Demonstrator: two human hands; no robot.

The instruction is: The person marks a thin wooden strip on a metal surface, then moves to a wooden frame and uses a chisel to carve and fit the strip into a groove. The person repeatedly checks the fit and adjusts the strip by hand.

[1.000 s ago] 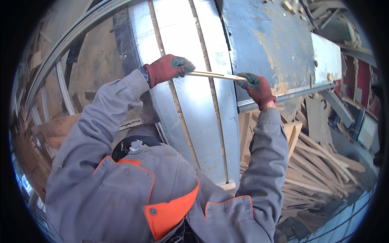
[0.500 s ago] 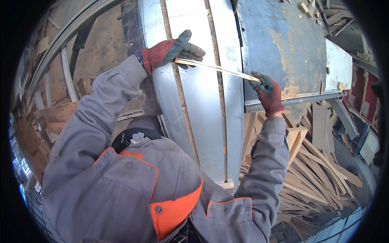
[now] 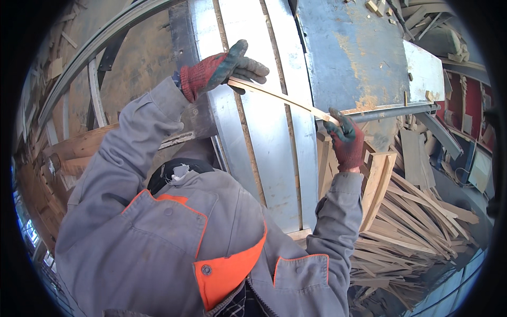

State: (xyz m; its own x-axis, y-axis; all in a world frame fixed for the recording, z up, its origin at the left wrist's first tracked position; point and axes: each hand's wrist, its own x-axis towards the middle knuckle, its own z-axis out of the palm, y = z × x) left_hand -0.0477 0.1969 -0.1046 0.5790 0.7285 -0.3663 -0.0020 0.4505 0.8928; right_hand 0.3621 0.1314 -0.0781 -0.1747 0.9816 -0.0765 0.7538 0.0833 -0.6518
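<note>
A thin, narrow wooden strip [image 3: 280, 97] slants across the slotted metal table [image 3: 259, 142] between my two gloved hands. My right hand [image 3: 346, 138], in a red and dark green glove, is closed round the strip's near right end, just beyond the table's right edge. At the far left end is my left hand [image 3: 227, 68], its thumb raised and its fingers stretched out. The strip's end touches the underside of that palm, and the fingers are not wrapped round it. Part of the palm is hidden from above.
A large heap of wooden strips [image 3: 406, 227] lies at the lower right, with a wooden frame piece [image 3: 377, 185] next to it. A blue-grey metal plate [image 3: 348, 58] with sawdust adjoins the table, edged by a metal bar [image 3: 391, 112]. Boards [image 3: 79, 148] stand at the left.
My right hand has come nearer to me and slightly left, so the strip slants more steeply. My left hand has stayed nearly in place. The view has shifted a little.
</note>
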